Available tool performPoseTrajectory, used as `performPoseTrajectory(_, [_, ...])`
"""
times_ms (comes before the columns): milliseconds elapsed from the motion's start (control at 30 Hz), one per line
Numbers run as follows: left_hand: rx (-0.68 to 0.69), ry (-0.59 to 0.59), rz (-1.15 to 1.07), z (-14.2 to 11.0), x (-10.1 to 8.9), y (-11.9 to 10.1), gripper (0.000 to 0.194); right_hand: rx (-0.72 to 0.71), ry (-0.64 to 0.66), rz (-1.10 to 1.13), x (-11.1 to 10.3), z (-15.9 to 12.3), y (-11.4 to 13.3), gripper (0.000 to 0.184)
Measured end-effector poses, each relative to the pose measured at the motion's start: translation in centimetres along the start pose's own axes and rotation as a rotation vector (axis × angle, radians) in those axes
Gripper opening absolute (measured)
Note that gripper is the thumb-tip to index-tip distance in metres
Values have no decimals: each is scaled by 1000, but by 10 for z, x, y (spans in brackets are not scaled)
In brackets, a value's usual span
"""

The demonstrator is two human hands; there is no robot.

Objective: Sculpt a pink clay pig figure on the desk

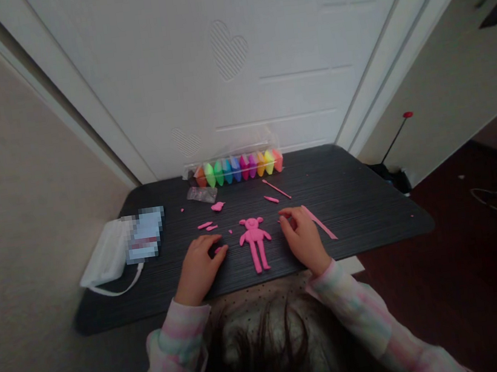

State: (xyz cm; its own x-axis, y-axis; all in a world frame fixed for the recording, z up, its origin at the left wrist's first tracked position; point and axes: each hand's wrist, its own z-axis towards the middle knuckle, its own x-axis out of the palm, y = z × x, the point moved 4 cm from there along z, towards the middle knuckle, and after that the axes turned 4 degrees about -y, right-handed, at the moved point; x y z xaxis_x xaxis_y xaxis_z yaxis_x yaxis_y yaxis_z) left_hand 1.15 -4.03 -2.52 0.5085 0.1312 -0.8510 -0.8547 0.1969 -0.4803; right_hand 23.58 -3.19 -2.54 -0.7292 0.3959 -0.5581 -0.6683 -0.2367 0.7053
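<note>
While it lies flat, unheld: one pink figure [253, 236] on a dark tabletop [369, 200]

1. Pink figure: round-eared, arms out, feet toward 6 o'clock. Apparently modelling clay; probably light, soft and easily dented. Thin legs may bend or tear; best hold is the torso, supported from beneath.
2. Left hand [200, 267]: at 9 o'clock from the figure, apart from it; fingers loosely parted, a pink scrap [218, 250] beside the thumb.
3. Right hand [303, 238]: at 3 o'clock, apart from the figure; fingers curled, cannot tell whether anything is pinched.
4. Flat pink tool [321, 224]: farther toward 3 o'clock, just beside the right hand.
5. Slim pink stick [277, 189]: at 1 o'clock.
6. Coloured blocks [236, 170]: row at 12 o'clock, clear packaging.
</note>
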Motion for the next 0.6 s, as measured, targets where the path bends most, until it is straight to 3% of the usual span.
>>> performPoseTrajectory(133, [24,19,39,14,6,-7,29,-15,-4,-33,-7,4,-14,18])
performPoseTrajectory(300, [30,66,81,28,11,-18,25,-37,46,-96,0,2,-16,20])
performPoseTrajectory(600, [26,46,84,30,10,-22,24,-30,107,-132,4,1,-15,17])
